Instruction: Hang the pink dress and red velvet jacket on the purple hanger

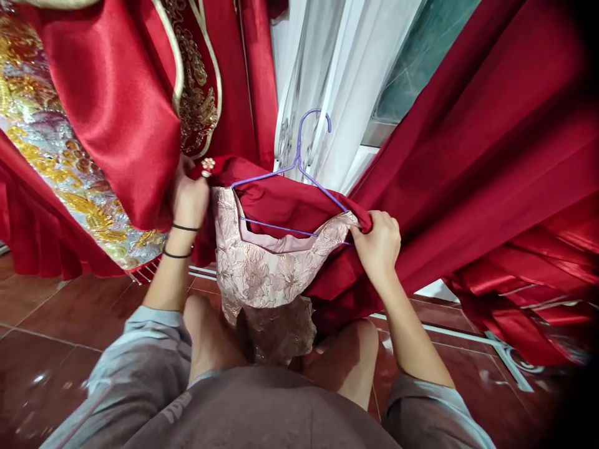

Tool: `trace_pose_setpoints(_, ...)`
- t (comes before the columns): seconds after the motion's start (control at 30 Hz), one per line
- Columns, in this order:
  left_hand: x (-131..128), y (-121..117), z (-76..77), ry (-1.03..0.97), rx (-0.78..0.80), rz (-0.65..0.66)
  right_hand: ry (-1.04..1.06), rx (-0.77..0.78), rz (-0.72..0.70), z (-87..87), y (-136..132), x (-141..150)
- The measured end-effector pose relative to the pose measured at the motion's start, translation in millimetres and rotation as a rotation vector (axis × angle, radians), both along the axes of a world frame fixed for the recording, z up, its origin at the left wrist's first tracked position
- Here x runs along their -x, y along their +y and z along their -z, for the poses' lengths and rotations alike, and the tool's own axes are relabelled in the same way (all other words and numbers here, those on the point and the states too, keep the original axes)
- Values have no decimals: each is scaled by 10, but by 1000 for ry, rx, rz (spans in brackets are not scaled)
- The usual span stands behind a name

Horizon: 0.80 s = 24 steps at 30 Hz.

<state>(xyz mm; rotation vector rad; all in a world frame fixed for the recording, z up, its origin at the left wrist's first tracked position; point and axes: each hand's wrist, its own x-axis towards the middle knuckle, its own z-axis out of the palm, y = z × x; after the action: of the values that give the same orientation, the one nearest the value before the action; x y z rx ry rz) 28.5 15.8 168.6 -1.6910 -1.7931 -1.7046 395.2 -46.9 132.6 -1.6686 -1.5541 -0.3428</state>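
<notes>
Deep-red draped fabric (486, 137) sweeps down the right side, and between the hands, there's the pale-pink floral brocade bodice (262, 268), hung on a slim purple wire hanger (298, 159)! The right hand (380, 243) pinches one shoulder; the left hand (189, 193) meets the other, fingers hidden, grip impossible to tell. Beside it, a small pearly flower ornament (208, 165).

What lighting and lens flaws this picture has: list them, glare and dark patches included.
Head view: black shading swallows the right-hand corners; head view: bright glare spots the tiled floor at lower left; head view: sheen brightens the red satin at upper left; head view: the pink bodice looks sharp enough to show its floral pattern.
</notes>
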Motion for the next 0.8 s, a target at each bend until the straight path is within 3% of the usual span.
trace_pose_setpoints(0.1,-411,-144,371,-14,176,-76,-68,-11,171,14,-139,143)
trace_pose_setpoints(0.17,-674,-222,664,-17,342,-11,-65,-5,242,51,-190,207)
trace_pose_setpoints(0.23,-898,-280,870,-49,363,61,-44,-2,283,93,-212,272)
trace_pose_setpoints(0.33,-1195,-406,911,-171,269,198,2,-32,280,140,-225,409)
trace_pose_setpoints(0.47,-1505,-701,728,-265,144,448,67,-156,179,191,-285,620)
trace_pose_setpoints(0.53,-1543,-802,718,-260,89,526,93,-215,136,235,-317,670)
trace_pose_setpoints(0.6,-1481,-824,816,-225,151,539,115,-215,113,292,-321,660)
trace_pose_setpoints(0.73,-1187,-775,1244,41,479,334,117,-12,32,386,-299,536)
trace_pose_setpoints(0.8,-1005,-788,1492,170,471,210,138,39,56,419,-325,477)
